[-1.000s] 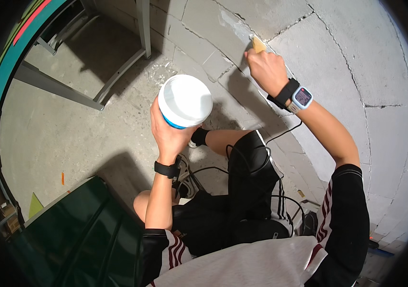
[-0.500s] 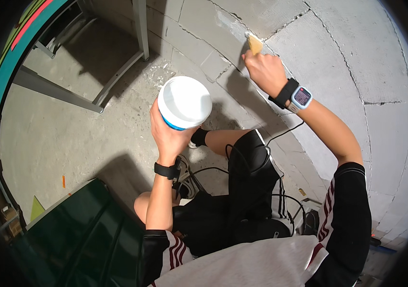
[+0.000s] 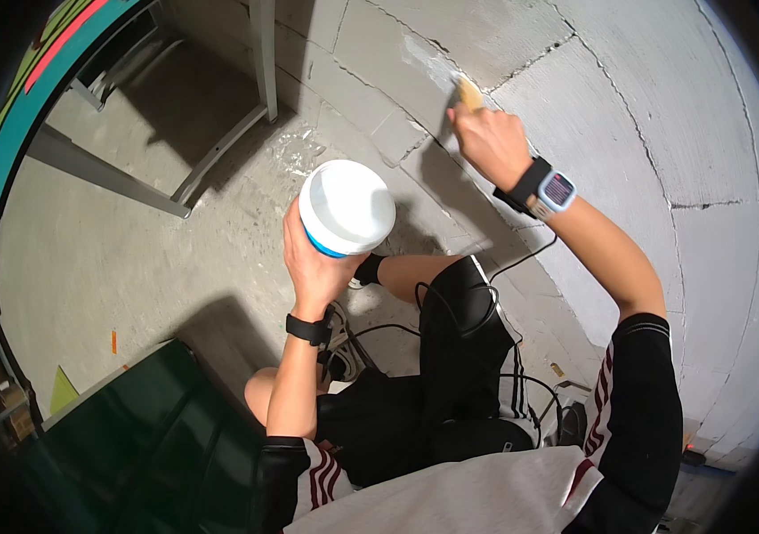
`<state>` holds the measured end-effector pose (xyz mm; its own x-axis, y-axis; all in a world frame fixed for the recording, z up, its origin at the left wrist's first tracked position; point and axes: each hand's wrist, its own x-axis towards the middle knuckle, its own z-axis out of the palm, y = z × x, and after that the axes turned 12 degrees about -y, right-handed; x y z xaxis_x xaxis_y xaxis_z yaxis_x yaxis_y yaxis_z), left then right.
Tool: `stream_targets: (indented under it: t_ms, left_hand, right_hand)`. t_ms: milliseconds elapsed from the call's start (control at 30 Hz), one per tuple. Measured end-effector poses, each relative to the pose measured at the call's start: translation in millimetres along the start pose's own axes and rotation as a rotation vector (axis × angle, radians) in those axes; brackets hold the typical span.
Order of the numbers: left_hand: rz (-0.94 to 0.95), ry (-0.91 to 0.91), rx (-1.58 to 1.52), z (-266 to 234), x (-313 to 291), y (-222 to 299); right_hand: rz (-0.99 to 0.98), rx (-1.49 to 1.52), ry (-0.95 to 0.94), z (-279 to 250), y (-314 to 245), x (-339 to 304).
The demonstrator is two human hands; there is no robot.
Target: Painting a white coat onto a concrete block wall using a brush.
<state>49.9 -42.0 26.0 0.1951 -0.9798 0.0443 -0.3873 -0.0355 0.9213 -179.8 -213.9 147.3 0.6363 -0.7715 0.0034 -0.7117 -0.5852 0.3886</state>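
My left hand point(image 3: 313, 258) is wrapped round a white tub point(image 3: 348, 206) with a blue band low on its side. Its round white top faces up; whether that is a lid or the filling I cannot tell. Up at the block wall point(image 3: 611, 133), my right hand point(image 3: 493, 147) grips a small yellow scraper point(image 3: 469, 95). The scraper's tip is against the wall or very close to it, beside a joint between blocks. Just left of the tip, a wet-looking white smear point(image 3: 430, 62) lies on the wall. A watch point(image 3: 555, 191) is on my right wrist.
A grey metal table frame point(image 3: 117, 182) stands at the upper left. A dark green ribbed surface point(image 3: 148, 436) fills the lower left. Crumpled clear plastic point(image 3: 297, 149) lies on the floor near the wall. A black cable point(image 3: 493, 307) loops over my leg.
My right hand and the scraper have moved slightly down and left along the wall. The tub in my left hand sits a little lower in view, and the whole view has shifted slightly.
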Motion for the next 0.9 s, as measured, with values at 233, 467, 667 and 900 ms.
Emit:
stream_targets:
  t_ms: [233,467,667,900]
  left_hand:
    - [-0.01,0.051,-0.055,3.8,3.5,-3.6]
    - [-0.001,0.006,-0.021,3.9,0.0,-1.4]
    - [-0.01,0.047,-0.034,-0.4,2.7,-4.2]
    - [0.013,0.006,-0.024,4.0,-0.5,-1.3]
  right_hand:
    - [0.002,0.051,0.055,-2.2,-2.7,-1.0]
    - [-0.008,0.054,0.087,30.4,6.8,26.7]
    - [0.025,0.036,-0.03,2.8,4.2,-12.1]
    - [-0.075,0.037,0.155,35.4,-11.4,37.7]
